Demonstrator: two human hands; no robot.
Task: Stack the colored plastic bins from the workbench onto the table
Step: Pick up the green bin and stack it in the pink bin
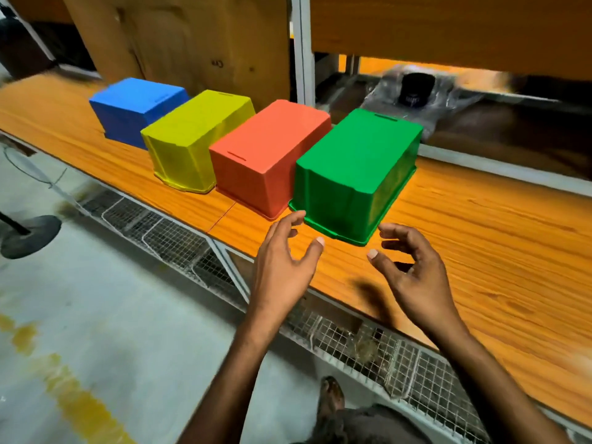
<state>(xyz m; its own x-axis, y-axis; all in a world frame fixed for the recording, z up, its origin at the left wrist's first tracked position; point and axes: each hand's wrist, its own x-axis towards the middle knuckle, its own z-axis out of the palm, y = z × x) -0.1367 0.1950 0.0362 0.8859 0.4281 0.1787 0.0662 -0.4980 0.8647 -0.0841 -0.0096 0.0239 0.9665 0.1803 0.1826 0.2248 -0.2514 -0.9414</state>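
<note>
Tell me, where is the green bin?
In the head view, the green bin sits upside down on the orange workbench, at the right end of the row, beside the red bin, just beyond both open hands.

— What carries the load here?

— An orange wood-grain workbench [480,225]. Four plastic bins rest directly on it, all upside down.

— How do they sit, taking the green bin [355,174] as the mark?

— The red bin [269,158] stands just left of it, sides close or touching. Beyond the red comes the yellow bin [195,139], then the blue bin [134,107], farthest from the green. The bench right of the green is bare wood.
</note>
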